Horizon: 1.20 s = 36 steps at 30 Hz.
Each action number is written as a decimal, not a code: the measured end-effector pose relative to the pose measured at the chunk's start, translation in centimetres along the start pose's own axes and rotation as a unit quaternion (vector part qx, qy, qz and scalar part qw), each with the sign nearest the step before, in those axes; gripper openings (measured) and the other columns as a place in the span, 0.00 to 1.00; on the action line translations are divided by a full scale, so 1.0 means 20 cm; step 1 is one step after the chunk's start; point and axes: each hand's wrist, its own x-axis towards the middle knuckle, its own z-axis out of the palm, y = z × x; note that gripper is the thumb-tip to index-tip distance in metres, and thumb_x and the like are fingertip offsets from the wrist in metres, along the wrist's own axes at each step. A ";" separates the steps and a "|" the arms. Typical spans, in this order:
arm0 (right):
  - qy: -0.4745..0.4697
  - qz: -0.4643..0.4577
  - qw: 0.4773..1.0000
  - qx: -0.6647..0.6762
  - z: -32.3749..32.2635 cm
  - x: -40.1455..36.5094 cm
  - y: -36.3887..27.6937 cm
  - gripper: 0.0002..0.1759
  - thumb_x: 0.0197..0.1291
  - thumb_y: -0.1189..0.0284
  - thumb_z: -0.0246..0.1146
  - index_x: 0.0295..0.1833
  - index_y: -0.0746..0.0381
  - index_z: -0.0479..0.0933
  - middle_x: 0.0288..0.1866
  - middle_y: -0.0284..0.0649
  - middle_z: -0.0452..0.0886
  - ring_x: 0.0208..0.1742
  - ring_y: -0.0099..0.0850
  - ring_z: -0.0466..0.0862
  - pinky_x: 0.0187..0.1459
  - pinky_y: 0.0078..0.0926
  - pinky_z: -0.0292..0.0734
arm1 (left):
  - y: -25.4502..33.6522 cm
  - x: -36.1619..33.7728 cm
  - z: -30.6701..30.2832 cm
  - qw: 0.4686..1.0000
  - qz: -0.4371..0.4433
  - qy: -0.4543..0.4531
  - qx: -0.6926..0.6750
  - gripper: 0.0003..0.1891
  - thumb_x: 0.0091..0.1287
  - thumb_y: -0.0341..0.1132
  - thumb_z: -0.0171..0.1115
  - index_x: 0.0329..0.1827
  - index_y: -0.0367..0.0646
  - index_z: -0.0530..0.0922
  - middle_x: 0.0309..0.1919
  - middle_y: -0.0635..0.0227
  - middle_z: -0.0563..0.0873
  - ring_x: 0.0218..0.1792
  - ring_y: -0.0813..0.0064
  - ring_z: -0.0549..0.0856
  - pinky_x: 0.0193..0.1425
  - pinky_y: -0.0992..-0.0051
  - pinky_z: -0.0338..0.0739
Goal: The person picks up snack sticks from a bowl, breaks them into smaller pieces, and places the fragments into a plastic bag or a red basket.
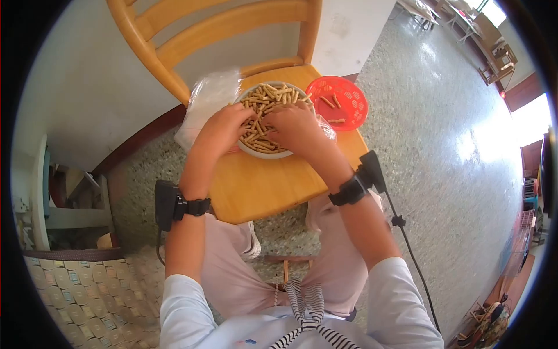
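A round white bowl (264, 155) full of thin brown sticks (256, 137) rests on the seat of a wooden chair (256, 189). At the bowl's left side is my left hand (229, 124), its fingers bent down among the sticks. My right hand (295, 128) lies over the right part of the heap, fingers curled into it. Whether either hand grips a stick is hidden. A red perforated basket (350, 104) with several sticks inside stands right of the bowl. Clear plastic bags (212, 96) lie at the bowl's left.
The chair's slatted back (232, 30) rises behind the bowl, by a white wall (75, 87). A patterned cushion (87, 296) is at the lower left. Speckled floor (430, 145) spreads to the right, with furniture farther off. Devices with cables are strapped to both forearms.
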 end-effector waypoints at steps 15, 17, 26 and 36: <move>0.129 0.008 0.953 0.272 -0.07 0.04 0.02 0.13 0.64 0.64 0.67 0.45 0.63 0.82 0.40 0.49 0.87 0.45 0.50 0.86 0.45 0.45 0.79 | 0.11 0.05 0.06 0.938 -0.024 0.159 -0.307 0.06 0.68 0.22 0.67 0.46 0.36 0.82 0.39 0.69 0.87 0.40 0.79 0.86 0.48 0.77 0.80; 0.142 0.001 0.945 0.294 -0.06 0.01 -0.01 0.14 0.64 0.62 0.67 0.42 0.63 0.82 0.39 0.49 0.86 0.44 0.51 0.85 0.45 0.46 0.79 | 0.14 0.04 0.03 0.900 0.003 0.181 -0.396 0.06 0.67 0.22 0.68 0.45 0.37 0.83 0.39 0.72 0.87 0.42 0.84 0.85 0.47 0.79 0.80; 0.160 -0.011 0.964 0.210 -0.24 -0.02 -0.07 0.12 0.65 0.68 0.67 0.43 0.67 0.81 0.32 0.49 0.85 0.33 0.48 0.85 0.37 0.40 0.80 | 0.25 0.00 -0.06 0.822 0.056 0.189 -0.535 0.13 0.68 0.24 0.69 0.55 0.37 0.81 0.43 0.69 0.86 0.43 0.80 0.85 0.49 0.78 0.81; 0.135 0.052 0.947 0.287 -0.20 0.05 0.00 0.13 0.66 0.64 0.65 0.44 0.64 0.83 0.36 0.49 0.87 0.39 0.48 0.86 0.40 0.44 0.78 | 0.27 0.11 -0.09 0.908 0.087 0.247 -0.327 0.23 0.67 0.20 0.67 0.66 0.40 0.76 0.43 0.68 0.86 0.45 0.79 0.86 0.54 0.76 0.82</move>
